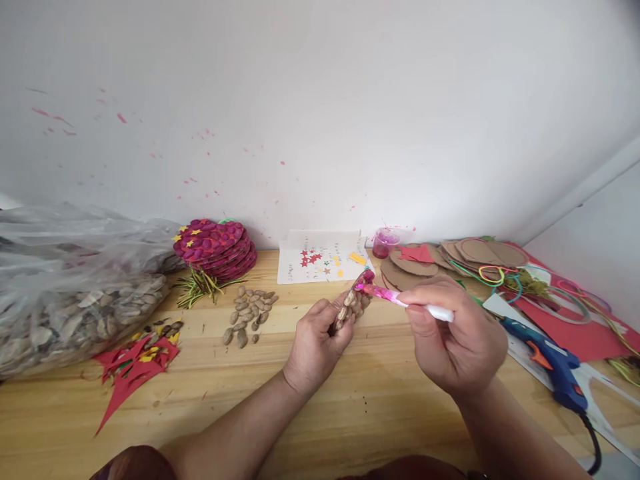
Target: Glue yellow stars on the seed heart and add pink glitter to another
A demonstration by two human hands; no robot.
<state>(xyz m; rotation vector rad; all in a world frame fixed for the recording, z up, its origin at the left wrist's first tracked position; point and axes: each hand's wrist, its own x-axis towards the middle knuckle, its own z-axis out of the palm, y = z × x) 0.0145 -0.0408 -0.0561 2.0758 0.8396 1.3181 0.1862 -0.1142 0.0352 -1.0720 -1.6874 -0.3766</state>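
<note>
My left hand (pixel 320 340) is closed round a disc covered with peanuts (pixel 349 308), tilted up on edge above the table. Its upper end is coated magenta, while the lower peanuts keep their tan shells. Pinched in my right hand (pixel 453 333) is a white-handled paintbrush (pixel 430 309), its front part smeared pink. The brush tip touches the painted peanuts at the disc's top. Behind it, a clear cup of magenta paint (pixel 385 243) stands against the wall. Loose peanuts (pixel 245 312) lie left of my left hand.
At the left sit a plastic bag of peanuts (pixel 85 313), stacked magenta discs (pixel 215 247) and red scraps (pixel 135 373). A paper with stars (pixel 295 267) lies behind. Cardboard circles (pixel 415 270) and a blue glue gun (pixel 550 363) with its cord occupy the right.
</note>
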